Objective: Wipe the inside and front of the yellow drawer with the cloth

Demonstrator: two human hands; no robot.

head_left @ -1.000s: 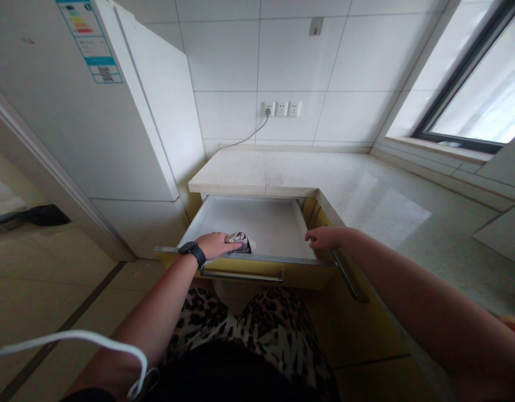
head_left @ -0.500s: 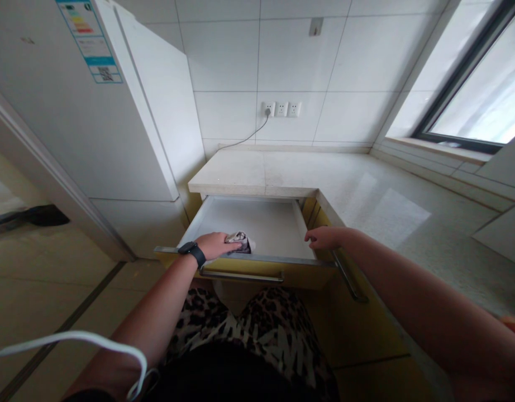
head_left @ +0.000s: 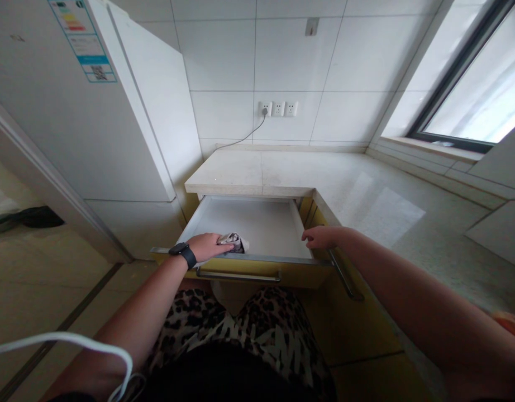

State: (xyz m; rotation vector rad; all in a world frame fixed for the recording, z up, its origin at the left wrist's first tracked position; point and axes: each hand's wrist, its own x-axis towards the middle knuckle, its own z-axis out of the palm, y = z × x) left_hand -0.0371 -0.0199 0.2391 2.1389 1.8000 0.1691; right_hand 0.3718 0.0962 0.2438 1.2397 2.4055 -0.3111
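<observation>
A white drawer (head_left: 261, 220) with a yellow front stands pulled out beneath the countertop. Inside it, by the front edge, my left hand (head_left: 205, 247) is closed on a crumpled, dark-patterned cloth (head_left: 233, 243), pressed against the drawer's inside near the front left. The wrist of that hand wears a black watch. My right hand (head_left: 318, 237) is at the drawer's right side wall, its fingers curled over the top edge. A metal bar handle (head_left: 238, 275) runs along the drawer front, below my left hand.
A pale stone countertop (head_left: 345, 173) wraps round the back and right. At left rises a white fridge (head_left: 115, 123). Another bar handle (head_left: 345, 276) sits on the cabinet below my right arm. A white cable (head_left: 73, 336) crosses the lower left. Wall sockets (head_left: 277, 109) hold one plug.
My left hand has slid slightly left along the inside of the drawer front with the cloth. My right hand keeps its place at the drawer's side. The whole view has shifted a little.
</observation>
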